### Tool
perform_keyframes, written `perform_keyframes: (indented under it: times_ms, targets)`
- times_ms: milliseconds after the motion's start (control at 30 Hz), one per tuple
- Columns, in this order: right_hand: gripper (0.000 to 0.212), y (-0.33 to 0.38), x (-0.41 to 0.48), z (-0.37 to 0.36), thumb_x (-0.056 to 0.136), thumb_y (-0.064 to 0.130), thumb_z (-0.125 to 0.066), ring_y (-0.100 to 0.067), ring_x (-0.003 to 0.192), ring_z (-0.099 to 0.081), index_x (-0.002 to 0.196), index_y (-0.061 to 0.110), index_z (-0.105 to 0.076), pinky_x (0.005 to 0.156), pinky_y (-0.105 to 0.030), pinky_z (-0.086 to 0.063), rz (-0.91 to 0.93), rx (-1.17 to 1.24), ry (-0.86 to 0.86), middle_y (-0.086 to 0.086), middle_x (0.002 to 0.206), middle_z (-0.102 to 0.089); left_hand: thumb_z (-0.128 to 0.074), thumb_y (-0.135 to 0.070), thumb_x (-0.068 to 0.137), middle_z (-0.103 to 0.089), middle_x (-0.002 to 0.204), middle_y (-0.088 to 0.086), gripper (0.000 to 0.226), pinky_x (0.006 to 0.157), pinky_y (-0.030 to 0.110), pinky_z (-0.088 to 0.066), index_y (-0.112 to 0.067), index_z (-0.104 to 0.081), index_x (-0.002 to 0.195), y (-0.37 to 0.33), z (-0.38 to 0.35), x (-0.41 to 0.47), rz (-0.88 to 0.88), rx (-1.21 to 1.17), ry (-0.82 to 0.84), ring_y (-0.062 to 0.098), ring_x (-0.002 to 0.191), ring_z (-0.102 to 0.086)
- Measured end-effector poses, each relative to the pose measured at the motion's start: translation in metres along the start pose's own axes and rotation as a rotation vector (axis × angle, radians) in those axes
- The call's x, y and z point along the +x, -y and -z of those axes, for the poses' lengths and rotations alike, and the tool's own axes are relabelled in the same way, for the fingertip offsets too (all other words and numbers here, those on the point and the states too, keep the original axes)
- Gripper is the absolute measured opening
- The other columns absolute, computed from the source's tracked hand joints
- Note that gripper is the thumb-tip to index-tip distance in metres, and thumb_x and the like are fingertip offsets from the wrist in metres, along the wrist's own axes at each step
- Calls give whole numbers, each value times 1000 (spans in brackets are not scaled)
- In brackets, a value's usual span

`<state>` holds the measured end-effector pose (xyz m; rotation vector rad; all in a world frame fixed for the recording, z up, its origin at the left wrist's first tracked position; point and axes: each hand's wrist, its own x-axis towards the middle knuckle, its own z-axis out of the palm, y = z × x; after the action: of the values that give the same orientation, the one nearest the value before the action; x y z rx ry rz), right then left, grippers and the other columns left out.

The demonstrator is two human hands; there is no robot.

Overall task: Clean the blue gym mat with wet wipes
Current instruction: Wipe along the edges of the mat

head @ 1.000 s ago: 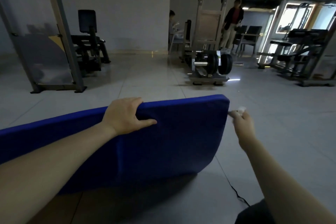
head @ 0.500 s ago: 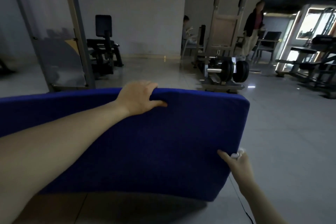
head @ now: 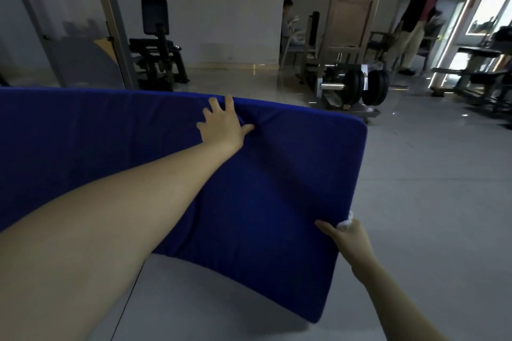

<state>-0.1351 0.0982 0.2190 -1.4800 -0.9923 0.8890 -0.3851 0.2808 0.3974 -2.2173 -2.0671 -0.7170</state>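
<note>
The blue gym mat (head: 277,188) stands tilted on its long edge across the grey floor, its face toward me. My left hand (head: 221,124) lies on the mat near its top edge, fingers spread and pressing a dent into the padding. My right hand (head: 349,235) grips the mat's right side edge low down, thumb on the face, with a crumpled white wet wipe (head: 345,224) pinched between the fingers and the mat. The mat's left end runs out of view.
A weight machine with black plates (head: 357,86) stands behind the mat at right. A black exercise seat machine (head: 158,47) and a metal frame post (head: 113,19) stand at back left. One person stands (head: 418,16) at the far right, another sits (head: 288,22) by the wall.
The mat has tipped back toward the floor. My left hand has gone from gripping the top edge to pressing flat with spread fingers. My right hand stays at the right edge with the wipe.
</note>
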Motion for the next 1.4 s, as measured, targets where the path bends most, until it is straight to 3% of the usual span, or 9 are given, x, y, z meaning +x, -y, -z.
perform_keyframes:
  times_ms: [300,533,633,733,800,900,1100,1267,1400]
  targets:
    - [43,46,9,-24,82,45,-80,-12,63,-69,93,18,-49,51,-30,-54,91,71,-194,7,75,-69,-65,-87,67,3,169,2,127,125,41,-23,-31,-2,162,81,-78,-121,-67,-283,614,26,154,-14]
    - [49,47,12,-65,91,1,-66,0,50,-31,84,29,-27,68,-28,-43,182,32,-192,17,53,-33,-72,-78,70,-32,160,-1,115,102,30,-39,-23,-26,159,120,-116,-217,451,-712,830,20,137,-41]
    - [32,51,18,-68,92,7,-67,-6,64,-41,105,24,-41,79,-32,-51,153,171,-242,19,61,-36,-73,-71,76,-47,151,4,99,98,43,-50,-20,-39,153,143,-136,-237,792,-804,801,26,122,-53]
    - [85,53,23,-59,90,12,-73,-5,80,-64,158,22,-22,84,-33,-57,8,405,-314,12,83,-55,-74,-71,75,-58,134,11,95,86,46,-56,-17,-45,148,156,-150,-256,1144,-1044,736,33,107,-58]
    - [94,44,21,-56,90,9,-73,5,76,-69,161,21,-12,77,-29,-58,-50,455,-333,18,94,-59,-74,-74,73,-53,137,15,98,83,48,-55,-16,-44,146,159,-157,-269,1320,-1056,685,36,106,-56]
    - [96,29,20,-57,90,8,-72,4,77,-70,161,22,-10,75,-29,-58,-121,456,-329,17,109,-59,-84,-61,71,-63,103,18,72,55,44,-58,-9,-57,112,163,-163,-279,1495,-1220,701,37,87,-63]
    - [86,19,10,-48,84,10,-79,-26,107,-68,150,32,-29,89,-49,-57,-202,386,-195,-7,111,-70,-86,-26,81,-66,90,15,38,39,34,-53,-8,-58,101,172,-166,-290,1611,-1389,521,33,74,-67]
    - [56,-2,-22,-56,84,-2,-68,-53,109,-57,134,9,-44,91,-62,-55,-198,50,-128,-34,112,-56,-75,-21,90,-67,98,13,40,71,46,-56,-13,-54,123,163,-161,-257,1445,-1590,371,32,85,-66]
    - [60,-12,-28,-55,92,-7,-52,-52,101,-61,147,12,-38,90,-61,-55,-230,119,-221,-30,103,-58,-64,-5,95,-69,106,14,36,74,48,-58,-9,-57,131,150,-145,-217,1344,-1610,306,31,91,-68]
